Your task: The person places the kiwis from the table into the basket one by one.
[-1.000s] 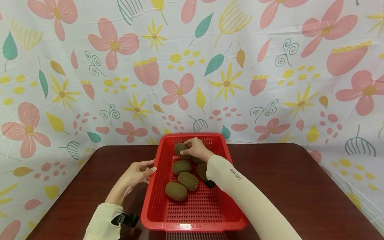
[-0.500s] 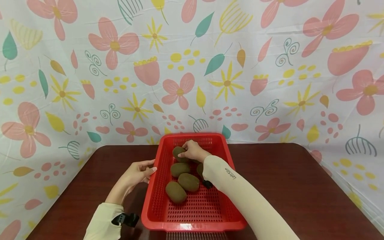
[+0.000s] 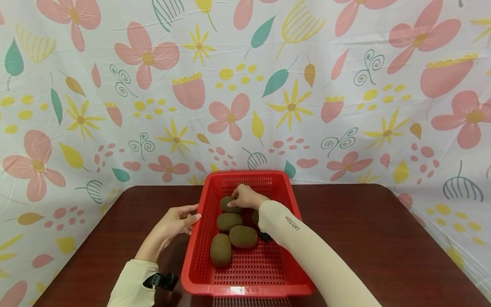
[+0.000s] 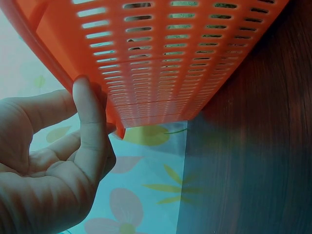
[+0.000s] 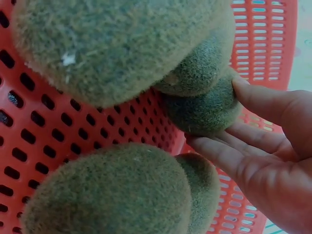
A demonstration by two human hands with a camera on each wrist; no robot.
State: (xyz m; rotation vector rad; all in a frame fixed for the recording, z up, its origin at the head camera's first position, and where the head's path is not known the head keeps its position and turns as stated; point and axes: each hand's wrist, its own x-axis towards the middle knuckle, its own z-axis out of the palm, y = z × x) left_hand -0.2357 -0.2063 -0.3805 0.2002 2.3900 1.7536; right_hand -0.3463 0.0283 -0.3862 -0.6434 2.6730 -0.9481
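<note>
A red plastic basket (image 3: 264,273) holds several brown fuzzy kiwis. My left hand (image 3: 174,224) pinches its left rim between thumb and fingers; the left wrist view shows the thumb (image 4: 90,117) against the slotted side. Inside, toward the far end, my right hand (image 3: 245,197) grips a kiwi (image 3: 227,204), with thumb and fingers on either side of it in the right wrist view. That kiwi lies up against another kiwi (image 3: 229,221). Nearer the front are a sideways kiwi (image 3: 243,236) and a lengthwise kiwi (image 3: 220,250). The right sleeve partly covers one more kiwi (image 3: 255,218).
The basket stands on a dark reddish-brown table (image 3: 356,238), its far end close to a floral cloth (image 3: 245,85) hanging behind. Black straps circle both wrists, the left strap (image 3: 161,281) beside the basket's near left side.
My right hand has drawn its kiwi toward the near end, and the kiwis in front have shifted nearer. The front-left kiwi has turned from slanted to lengthwise. My left hand stays at the rim.
</note>
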